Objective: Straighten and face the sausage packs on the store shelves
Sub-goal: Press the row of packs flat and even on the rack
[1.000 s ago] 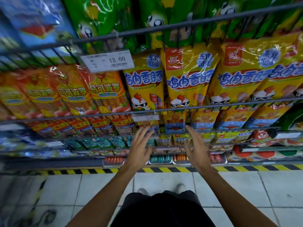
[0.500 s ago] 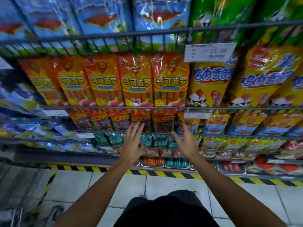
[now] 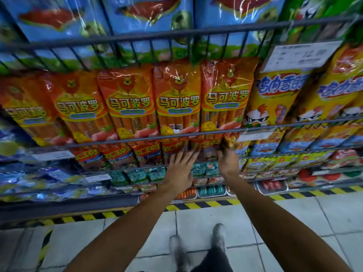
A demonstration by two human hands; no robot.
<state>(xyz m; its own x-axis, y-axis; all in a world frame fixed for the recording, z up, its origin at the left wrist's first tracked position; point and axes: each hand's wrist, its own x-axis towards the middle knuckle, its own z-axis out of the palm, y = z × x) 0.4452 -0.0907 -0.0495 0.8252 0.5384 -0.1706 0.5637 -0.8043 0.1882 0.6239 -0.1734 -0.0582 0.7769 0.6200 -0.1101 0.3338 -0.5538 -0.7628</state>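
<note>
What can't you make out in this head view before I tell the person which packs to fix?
- Right hand: fingertips hidden among the pack bottoms; its grip is unclear.
- Price tag: print blurred by motion, unreadable.
- Orange sausage packs: lower ends crossed by the shelf wire.
- Blue packs: tops cut off by the frame's upper edge.
- Left hand: fingertips blurred against the packs.

Wire shelves [image 3: 176,34] carry rows of packs: blue packs [image 3: 145,20] at 12 o'clock, orange sausage packs [image 3: 176,103] at centre, yellow chicken-sausage packs [image 3: 279,99] at 3 o'clock, small teal packs [image 3: 137,175] lower; tiled floor [image 3: 196,228] at 6 o'clock
</note>
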